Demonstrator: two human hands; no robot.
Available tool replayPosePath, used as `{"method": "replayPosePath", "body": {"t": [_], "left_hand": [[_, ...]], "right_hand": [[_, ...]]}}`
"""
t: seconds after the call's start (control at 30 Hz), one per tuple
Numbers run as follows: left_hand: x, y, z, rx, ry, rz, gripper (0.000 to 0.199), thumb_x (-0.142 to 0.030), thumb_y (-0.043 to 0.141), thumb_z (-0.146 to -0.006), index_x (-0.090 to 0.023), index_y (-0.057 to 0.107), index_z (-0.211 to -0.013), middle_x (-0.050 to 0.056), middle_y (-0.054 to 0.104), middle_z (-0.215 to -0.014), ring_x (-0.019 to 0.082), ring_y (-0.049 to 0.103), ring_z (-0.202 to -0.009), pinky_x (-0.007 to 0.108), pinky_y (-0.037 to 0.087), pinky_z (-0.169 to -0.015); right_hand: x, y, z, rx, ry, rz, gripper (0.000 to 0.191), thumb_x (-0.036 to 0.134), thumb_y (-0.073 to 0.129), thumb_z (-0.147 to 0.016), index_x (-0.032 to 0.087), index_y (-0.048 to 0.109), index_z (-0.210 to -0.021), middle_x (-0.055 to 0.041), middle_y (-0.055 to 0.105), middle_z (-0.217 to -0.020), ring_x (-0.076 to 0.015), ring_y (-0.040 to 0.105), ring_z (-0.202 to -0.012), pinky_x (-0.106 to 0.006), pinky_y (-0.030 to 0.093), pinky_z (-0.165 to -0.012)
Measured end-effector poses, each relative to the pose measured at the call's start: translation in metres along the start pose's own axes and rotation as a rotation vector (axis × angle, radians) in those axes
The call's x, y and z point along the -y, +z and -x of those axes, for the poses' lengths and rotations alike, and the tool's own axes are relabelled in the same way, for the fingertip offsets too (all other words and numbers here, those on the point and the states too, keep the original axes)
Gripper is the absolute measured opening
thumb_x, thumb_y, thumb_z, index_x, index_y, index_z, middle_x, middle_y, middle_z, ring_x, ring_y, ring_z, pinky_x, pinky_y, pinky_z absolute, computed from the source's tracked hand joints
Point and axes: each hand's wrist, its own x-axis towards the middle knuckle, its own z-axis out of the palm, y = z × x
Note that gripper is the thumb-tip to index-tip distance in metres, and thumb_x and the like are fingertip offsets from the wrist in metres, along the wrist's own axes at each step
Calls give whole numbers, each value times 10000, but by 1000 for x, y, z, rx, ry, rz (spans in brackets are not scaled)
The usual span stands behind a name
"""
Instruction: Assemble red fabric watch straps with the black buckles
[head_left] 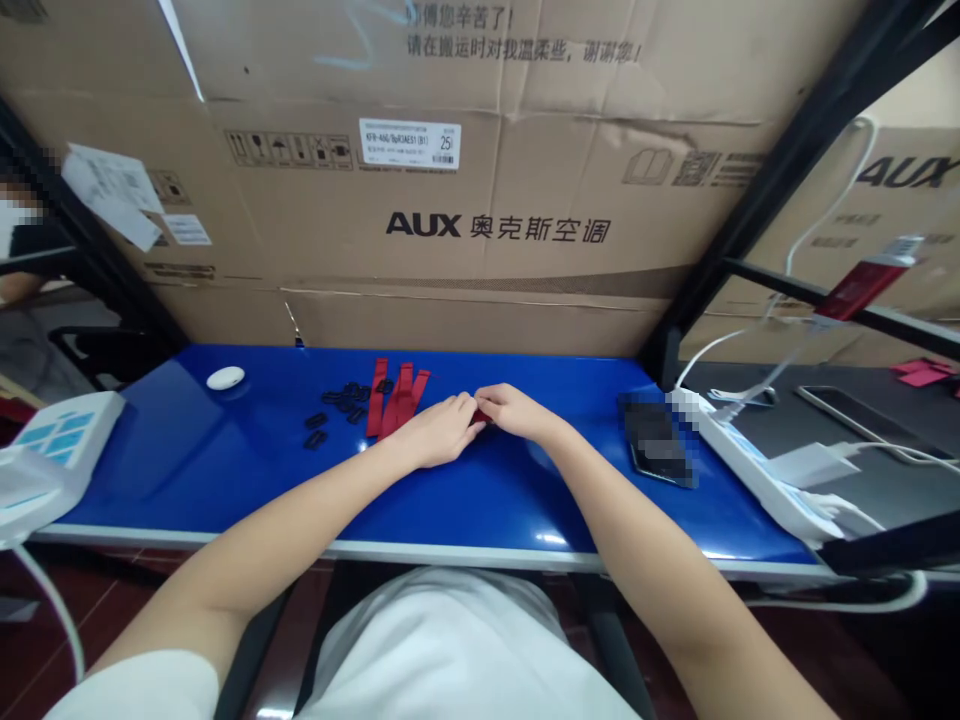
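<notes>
Over the middle of the blue table my left hand (442, 432) and my right hand (514, 412) meet, fingers pinched together. Between the fingertips shows a small dark-red bit of strap (480, 416); most of it is hidden by the fingers. Just left of my left hand lie several flat red webbing straps (403, 395). Beside them is a loose heap of small black plastic buckles (349, 395), and one black piece rests against a strap. Two separate buckles (316, 438) lie nearer to me.
A round white object (226, 378) lies at the table's back left. A white device with blue keys (64, 450) stands on the left edge. To the right are a dark phone (656, 440) and a white power strip (765, 475) with cables. Cardboard (480, 310) walls off the back, between black posts.
</notes>
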Motion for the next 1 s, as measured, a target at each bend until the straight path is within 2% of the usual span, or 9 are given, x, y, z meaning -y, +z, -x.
{"method": "replayPosePath", "body": {"t": [0.1,0.23,0.33,0.5,0.57,0.67,0.77,0.87,1.0], "left_hand": [[-1,-5,1,44,25,31,307,-334,281,-1013,-123,503,-1019,130,583,-967,250,585,-900,376,458,-832],[10,-3,5,69,-66,-4,332,-342,271,-1009,-121,518,-1027,150,585,-991,269,587,-910,399,447,-834],[21,2,6,85,-126,-18,352,-366,301,-997,-119,540,-1070,174,580,-1054,293,581,-952,417,436,-853],[30,7,5,61,-243,39,388,-429,402,-960,-137,542,-1173,179,540,-1176,323,529,-1080,439,406,-920],[32,7,5,41,-274,79,402,-450,425,-949,-147,543,-1186,168,532,-1179,322,517,-1093,446,396,-941],[38,8,6,12,-324,145,396,-462,474,-928,-149,549,-1158,155,528,-1160,316,508,-1090,447,398,-943],[45,11,5,25,-390,219,339,-436,563,-886,-148,560,-1066,132,548,-1091,294,515,-1060,428,410,-935],[49,12,4,62,-442,317,259,-372,627,-850,-155,567,-979,106,566,-1009,270,537,-1015,409,430,-912],[44,10,2,33,-452,374,297,-361,633,-843,-158,574,-1051,111,558,-1061,268,538,-1050,424,428,-937]], "right_hand": [[-4,-18,6,45,13,67,252,302,470,-818,180,461,-598,44,428,-559,-105,349,-550,-259,260,-547],[-20,-41,13,-90,67,125,348,410,501,-848,187,438,-589,53,377,-541,-101,317,-537,-264,237,-545],[-36,-47,16,-117,167,203,339,414,524,-857,192,462,-608,40,437,-561,-114,357,-547,-268,267,-563],[-48,-42,16,-157,149,444,124,310,620,-826,197,611,-777,-48,594,-845,-205,512,-833,-316,373,-770],[-44,-37,15,-172,149,504,157,343,665,-805,207,636,-876,-79,582,-965,-251,499,-954,-371,372,-855],[-35,-32,13,-128,197,514,248,398,703,-778,219,635,-937,-97,551,-1058,-289,479,-1020,-410,372,-876],[-28,-30,12,-55,234,506,195,356,722,-762,210,619,-840,-83,559,-1022,-277,490,-999,-380,377,-845],[-25,-28,12,0,191,393,157,284,710,-770,205,583,-816,-46,603,-903,-219,531,-880,-308,388,-757],[-25,-24,10,6,119,254,36,191,631,-817,196,596,-812,-27,655,-842,-163,556,-736,-263,386,-672]]}}
